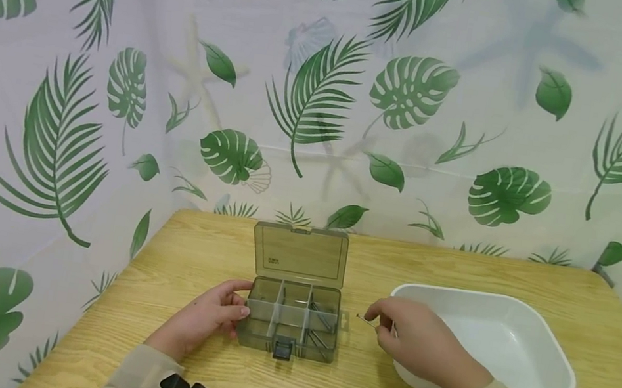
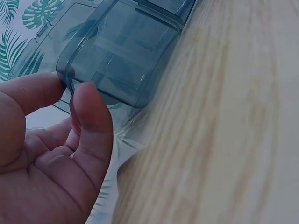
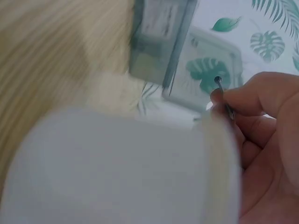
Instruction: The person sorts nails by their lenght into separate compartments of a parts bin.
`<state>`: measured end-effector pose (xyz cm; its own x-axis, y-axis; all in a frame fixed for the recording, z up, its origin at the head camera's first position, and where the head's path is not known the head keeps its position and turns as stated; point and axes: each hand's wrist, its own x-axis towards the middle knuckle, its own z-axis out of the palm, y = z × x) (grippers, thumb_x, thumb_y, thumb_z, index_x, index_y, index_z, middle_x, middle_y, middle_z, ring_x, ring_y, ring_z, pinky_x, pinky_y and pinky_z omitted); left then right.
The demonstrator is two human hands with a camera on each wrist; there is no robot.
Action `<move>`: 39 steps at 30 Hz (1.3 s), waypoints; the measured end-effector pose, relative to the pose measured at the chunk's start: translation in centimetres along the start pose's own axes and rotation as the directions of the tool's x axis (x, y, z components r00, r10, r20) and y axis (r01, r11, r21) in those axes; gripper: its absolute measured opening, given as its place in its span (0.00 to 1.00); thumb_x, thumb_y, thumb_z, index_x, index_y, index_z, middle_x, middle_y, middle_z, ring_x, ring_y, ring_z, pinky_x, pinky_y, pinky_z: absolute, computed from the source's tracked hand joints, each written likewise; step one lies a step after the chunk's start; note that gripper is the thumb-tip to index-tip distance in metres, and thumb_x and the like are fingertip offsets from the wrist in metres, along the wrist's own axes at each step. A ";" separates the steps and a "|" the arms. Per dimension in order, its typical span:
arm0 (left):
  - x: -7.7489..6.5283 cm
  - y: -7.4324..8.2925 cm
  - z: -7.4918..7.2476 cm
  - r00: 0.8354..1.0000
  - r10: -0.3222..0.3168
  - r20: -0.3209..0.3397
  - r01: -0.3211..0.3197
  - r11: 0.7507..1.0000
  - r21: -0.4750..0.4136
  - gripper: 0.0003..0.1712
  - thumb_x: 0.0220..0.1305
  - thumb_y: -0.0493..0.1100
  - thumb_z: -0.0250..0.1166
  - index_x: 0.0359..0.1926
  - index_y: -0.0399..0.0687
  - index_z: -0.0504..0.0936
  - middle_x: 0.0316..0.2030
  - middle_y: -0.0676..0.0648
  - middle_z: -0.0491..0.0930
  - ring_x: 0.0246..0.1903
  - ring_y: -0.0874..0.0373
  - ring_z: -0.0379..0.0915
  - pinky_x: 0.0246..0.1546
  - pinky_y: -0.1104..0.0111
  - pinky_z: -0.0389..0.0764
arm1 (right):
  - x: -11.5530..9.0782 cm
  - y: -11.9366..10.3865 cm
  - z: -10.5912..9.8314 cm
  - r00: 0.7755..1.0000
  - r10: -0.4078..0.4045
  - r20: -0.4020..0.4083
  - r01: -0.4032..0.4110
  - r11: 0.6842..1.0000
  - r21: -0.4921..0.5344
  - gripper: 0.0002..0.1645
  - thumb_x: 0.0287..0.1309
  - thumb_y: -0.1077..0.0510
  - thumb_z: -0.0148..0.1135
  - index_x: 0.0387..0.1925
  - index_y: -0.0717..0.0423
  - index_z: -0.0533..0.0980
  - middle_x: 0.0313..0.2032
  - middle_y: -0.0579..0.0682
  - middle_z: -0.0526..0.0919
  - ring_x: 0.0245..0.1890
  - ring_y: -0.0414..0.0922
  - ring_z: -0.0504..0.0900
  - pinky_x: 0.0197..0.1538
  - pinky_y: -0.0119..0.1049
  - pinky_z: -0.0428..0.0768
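A grey translucent compartment box [image 1: 254,341] sits on the table with its lid [image 1: 299,256] raised at the back. My left hand [image 1: 206,310] grips the box's left side. In the left wrist view its thumb [image 2: 93,112] and index finger pinch the edge of the box wall [image 2: 117,88]. To the right of the box, my right hand [image 1: 416,338] pinches a thin metal screw [image 1: 366,322] between thumb and fingertips. The screw's head [image 3: 218,80] has a dark recess and points away from the fingers. Several long screws [image 1: 319,340] lie in the box's right-hand compartments.
A white plastic basin [image 1: 566,382] stands at the right, under and behind my right forearm. The wooden table [image 1: 209,239] ends at a leaf-printed cloth [image 1: 299,192] at the back. A black latch [image 1: 282,348] hangs on the box's front.
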<state>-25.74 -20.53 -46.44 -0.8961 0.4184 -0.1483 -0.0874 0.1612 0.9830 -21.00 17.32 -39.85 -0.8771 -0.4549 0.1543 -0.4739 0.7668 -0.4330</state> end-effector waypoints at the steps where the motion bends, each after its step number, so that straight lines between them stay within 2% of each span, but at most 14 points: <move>1: 0.0 0.0 0.0 1.000 -0.003 -0.001 0.003 1.000 0.001 0.36 0.74 0.39 0.60 0.77 0.39 0.57 0.42 0.42 0.70 0.34 0.54 0.70 0.33 0.62 0.81 | 0.2 -0.5 0.2 1.000 -0.008 0.000 0.008 1.000 0.006 0.14 0.62 0.67 0.58 0.44 0.49 0.83 0.29 0.34 0.77 0.27 0.34 0.70 0.32 0.34 0.72; 12: -0.3 -0.1 -0.1 1.000 -0.006 -0.004 0.006 1.000 -0.006 0.36 0.75 0.39 0.60 0.77 0.39 0.56 0.41 0.43 0.70 0.26 0.56 0.68 0.32 0.63 0.81 | 3.2 -4.1 2.9 1.000 0.002 0.009 -0.002 1.000 -0.028 0.15 0.58 0.65 0.59 0.44 0.51 0.84 0.26 0.34 0.73 0.24 0.36 0.69 0.29 0.35 0.71; 17: -0.3 0.0 -0.1 1.000 -0.005 -0.004 0.005 1.000 -0.005 0.36 0.74 0.39 0.60 0.77 0.39 0.56 0.41 0.43 0.70 0.26 0.56 0.68 0.32 0.63 0.81 | 3.4 -4.7 3.5 1.000 -0.001 0.027 0.000 1.000 0.010 0.13 0.61 0.59 0.66 0.48 0.53 0.83 0.31 0.39 0.77 0.31 0.40 0.75 0.34 0.39 0.76; 21: -0.2 0.0 -0.1 1.000 -0.015 -0.004 0.015 1.000 -0.004 0.36 0.74 0.40 0.61 0.77 0.40 0.57 0.42 0.42 0.70 0.27 0.56 0.68 0.32 0.63 0.81 | 3.2 -4.5 3.6 1.000 0.003 0.031 -0.004 1.000 0.013 0.17 0.60 0.53 0.71 0.50 0.52 0.82 0.40 0.44 0.80 0.41 0.44 0.79 0.42 0.43 0.80; 24: -0.1 0.1 -0.1 1.000 -0.016 -0.005 0.016 1.000 -0.005 0.36 0.74 0.40 0.61 0.77 0.40 0.57 0.42 0.42 0.70 0.29 0.55 0.68 0.33 0.62 0.81 | 2.9 -3.9 3.5 1.000 0.015 0.013 -0.015 1.000 -0.011 0.18 0.60 0.52 0.71 0.51 0.50 0.82 0.42 0.43 0.80 0.43 0.44 0.80 0.44 0.43 0.80; 30: -0.1 0.4 -0.1 1.000 -0.015 0.000 0.015 1.000 0.001 0.36 0.75 0.41 0.60 0.77 0.41 0.57 0.43 0.43 0.70 0.29 0.55 0.68 0.33 0.62 0.81 | 2.1 -2.5 2.3 1.000 0.031 -0.008 -0.031 0.999 -0.041 0.15 0.61 0.54 0.71 0.49 0.50 0.83 0.41 0.43 0.79 0.43 0.45 0.80 0.46 0.45 0.80; 39: 0.0 0.6 -0.1 1.000 -0.017 0.006 0.017 1.000 0.002 0.37 0.74 0.40 0.61 0.77 0.40 0.56 0.42 0.42 0.70 0.27 0.56 0.68 0.33 0.62 0.81 | 0.8 -0.8 0.2 0.999 -0.001 -0.042 -0.001 0.998 -0.060 0.11 0.63 0.55 0.68 0.47 0.47 0.83 0.43 0.41 0.79 0.44 0.44 0.80 0.46 0.44 0.80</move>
<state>-25.79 -20.54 -45.83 -0.8919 0.4207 -0.1661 -0.1022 0.1702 0.9801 -21.26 16.25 -39.53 -0.8789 -0.4365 0.1922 -0.4768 0.7933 -0.3786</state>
